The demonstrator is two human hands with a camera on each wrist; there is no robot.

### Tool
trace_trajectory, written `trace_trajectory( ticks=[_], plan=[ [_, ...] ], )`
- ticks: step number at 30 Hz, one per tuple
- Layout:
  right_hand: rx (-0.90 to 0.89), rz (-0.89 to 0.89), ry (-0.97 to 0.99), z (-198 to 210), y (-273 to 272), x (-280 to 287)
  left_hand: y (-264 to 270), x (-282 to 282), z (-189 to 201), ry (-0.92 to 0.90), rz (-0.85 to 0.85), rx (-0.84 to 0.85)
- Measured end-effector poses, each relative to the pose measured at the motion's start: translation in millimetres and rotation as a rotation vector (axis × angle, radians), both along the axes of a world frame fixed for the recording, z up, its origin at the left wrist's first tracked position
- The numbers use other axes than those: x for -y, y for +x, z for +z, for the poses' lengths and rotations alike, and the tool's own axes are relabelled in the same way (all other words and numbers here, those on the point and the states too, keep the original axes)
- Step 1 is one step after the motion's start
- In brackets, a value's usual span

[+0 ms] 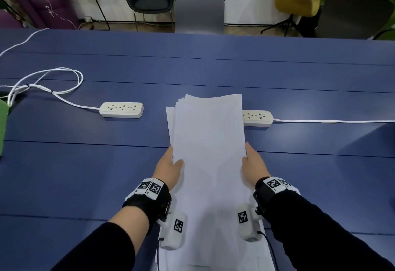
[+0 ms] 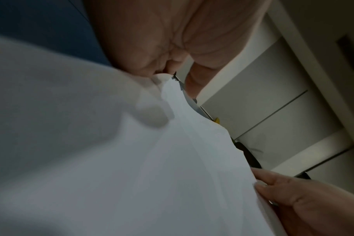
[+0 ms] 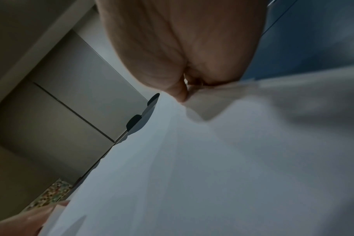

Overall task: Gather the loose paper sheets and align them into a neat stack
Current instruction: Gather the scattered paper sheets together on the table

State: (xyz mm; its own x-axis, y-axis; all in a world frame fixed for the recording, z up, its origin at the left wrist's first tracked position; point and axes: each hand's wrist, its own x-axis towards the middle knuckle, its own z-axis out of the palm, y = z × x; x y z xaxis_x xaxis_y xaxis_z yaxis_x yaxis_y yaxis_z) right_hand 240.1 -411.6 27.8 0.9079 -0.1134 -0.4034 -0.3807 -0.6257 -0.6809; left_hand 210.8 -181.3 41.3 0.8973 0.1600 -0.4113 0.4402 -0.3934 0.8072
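Blue table [image 1: 85,163] ahead: both hands grip the sheets [image 1: 208,142], left hand [image 1: 168,167] and right hand [image 1: 253,165] pinching opposite edges, far ends fanned unevenly.

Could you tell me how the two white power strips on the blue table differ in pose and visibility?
The left white power strip lies fully in view, well clear of the white paper sheets; the right white power strip is partly hidden behind them. The left one's cable loops, the right one's runs straight. Both lie flat, sockets up.
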Motion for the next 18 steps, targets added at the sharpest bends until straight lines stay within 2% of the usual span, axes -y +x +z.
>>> trace_trajectory(
  ticks=[5,9,13,18],
  plan=[
    [-0.008,0.009,-0.011,1.6,8.8,3.7,8.3,-12.5,-20.0,0.013,0.237,0.064],
    [0.003,0.011,-0.014,-5.7,14.0,6.8,14.0,-12.4,-23.1,0.056,0.232,0.092],
    [-0.053,0.0,0.065,-8.2,12.5,9.8,20.9,-10.2,-19.3,0.045,0.258,0.137],
    [-0.014,0.03,0.127,-8.0,11.1,14.5,33.2,-15.1,-10.9,0.035,0.247,0.129]
  ],
)
